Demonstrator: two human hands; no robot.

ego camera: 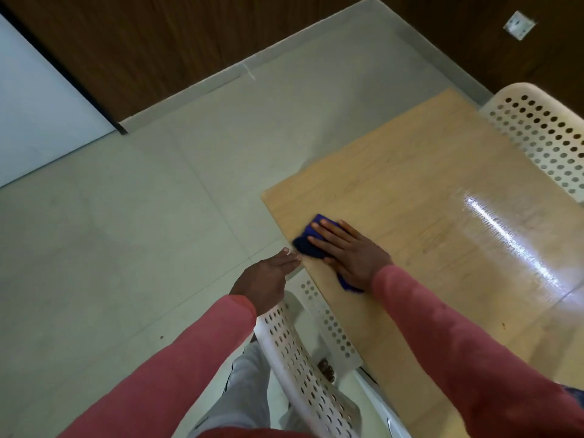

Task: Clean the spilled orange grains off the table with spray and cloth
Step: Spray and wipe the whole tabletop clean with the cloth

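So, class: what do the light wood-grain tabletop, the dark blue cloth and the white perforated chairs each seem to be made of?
Light wood-grain tabletop: probably laminate or sealed wood; printed-looking grain under a glossy glare streak. Dark blue cloth: soft fabric, bunching under the right hand. White perforated chairs: likely moulded plastic; smooth, with regular punched holes.

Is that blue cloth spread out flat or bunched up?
Bunched up. The blue cloth lies crumpled under the right hand, which presses it flat-fingered near the table edge; dark folds bulge past the fingertips.
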